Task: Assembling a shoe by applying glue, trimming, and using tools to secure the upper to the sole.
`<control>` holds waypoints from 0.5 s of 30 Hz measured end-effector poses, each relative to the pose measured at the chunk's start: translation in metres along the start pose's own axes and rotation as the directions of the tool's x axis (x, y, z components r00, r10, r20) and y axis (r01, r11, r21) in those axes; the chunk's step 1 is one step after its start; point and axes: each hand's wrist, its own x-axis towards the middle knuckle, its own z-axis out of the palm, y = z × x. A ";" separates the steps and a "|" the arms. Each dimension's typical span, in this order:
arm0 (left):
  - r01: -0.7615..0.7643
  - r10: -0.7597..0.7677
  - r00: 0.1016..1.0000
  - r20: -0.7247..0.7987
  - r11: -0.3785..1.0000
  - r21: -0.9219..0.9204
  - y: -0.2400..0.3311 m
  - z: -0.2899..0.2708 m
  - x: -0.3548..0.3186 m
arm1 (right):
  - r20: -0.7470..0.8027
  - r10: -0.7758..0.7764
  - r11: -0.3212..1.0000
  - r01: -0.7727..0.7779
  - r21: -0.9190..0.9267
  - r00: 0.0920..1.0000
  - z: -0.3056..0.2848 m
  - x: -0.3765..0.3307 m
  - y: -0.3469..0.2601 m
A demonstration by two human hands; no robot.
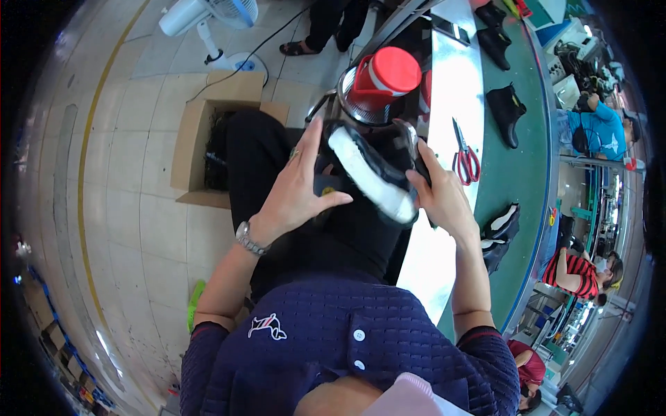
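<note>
A black shoe with a white sole (371, 173) lies across my lap, sole turned up. My left hand (298, 187) grips its left side, fingers spread over the upper, a watch on the wrist. My right hand (437, 191) holds the shoe's other end and also seems to pinch a small dark metal tool near the heel, though the tool is hard to make out. Just beyond the shoe stands a red container with a red lid (381, 76) in a round metal holder.
Red-handled scissors (466, 156) lie on the shiny metal bench edge (454, 90). Black shoe uppers (506, 111) and finished shoes (501, 225) ride the green conveyor. An open cardboard box (201, 139) sits on the tiled floor at left, a fan (208, 14) beyond. Other workers sit at right.
</note>
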 end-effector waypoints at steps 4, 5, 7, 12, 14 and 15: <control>0.280 -0.269 0.960 0.079 0.921 -0.270 -0.004 -0.008 -0.034 | 0.292 -0.013 0.920 -0.102 0.378 0.956 0.005 -0.022 -0.025; 0.189 -0.194 0.980 -0.049 0.977 -0.100 -0.010 -0.009 -0.037 | 0.304 -0.022 0.919 -0.101 0.381 0.952 0.010 -0.021 -0.028; 0.253 -0.254 0.947 -0.199 0.967 -0.032 -0.015 -0.019 -0.036 | 0.287 -0.202 0.934 0.096 0.344 0.937 0.016 -0.016 -0.034; 0.172 -0.150 0.956 -0.252 0.983 0.067 -0.014 -0.014 -0.043 | 0.416 -0.336 0.939 0.265 0.220 0.845 0.014 -0.007 -0.059; 0.163 -0.168 0.962 -0.214 0.986 -0.038 -0.012 -0.011 -0.053 | 0.468 -0.332 0.943 0.307 0.132 0.819 0.007 -0.007 -0.073; 0.169 -0.175 0.968 -0.179 0.984 -0.052 -0.011 -0.010 -0.056 | 0.517 -0.328 0.933 0.356 0.047 0.791 0.004 -0.006 -0.080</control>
